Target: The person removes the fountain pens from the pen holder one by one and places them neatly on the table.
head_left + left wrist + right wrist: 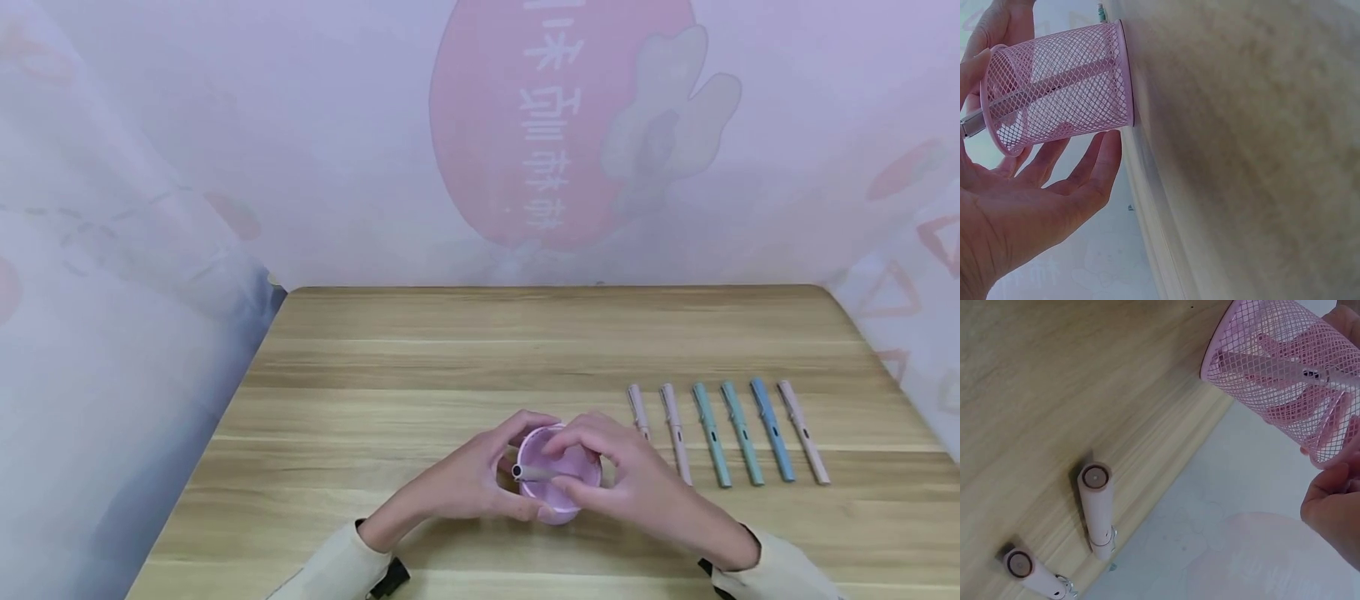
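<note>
I see a pink mesh pen holder standing upright on the wooden table, near the front edge, between both hands. The left hand cups the holder from its left side; in the left wrist view its fingers are nearly straight and lie beside the mesh wall, so this grip is wide, and I cannot tell if they touch the mesh or only stay close to it. The right hand comes over the rim from the right side. Its fingers are curled around a pen that lies slanted across the opening, one end inside the holder and the dark end sticking out over the rim on the left. So the right grip holds this pen.

To the right of the holder, six pens lie in a row on the table, well apart from each other and almost parallel: two pink pens, two green pens, one blue pen and one more pink pen. The right wrist view shows the ends of the two nearest pink ones.

My judgement is that the work is at its beginning: one pen is going into the holder and is not released yet, and six pens remain on the table.
</note>
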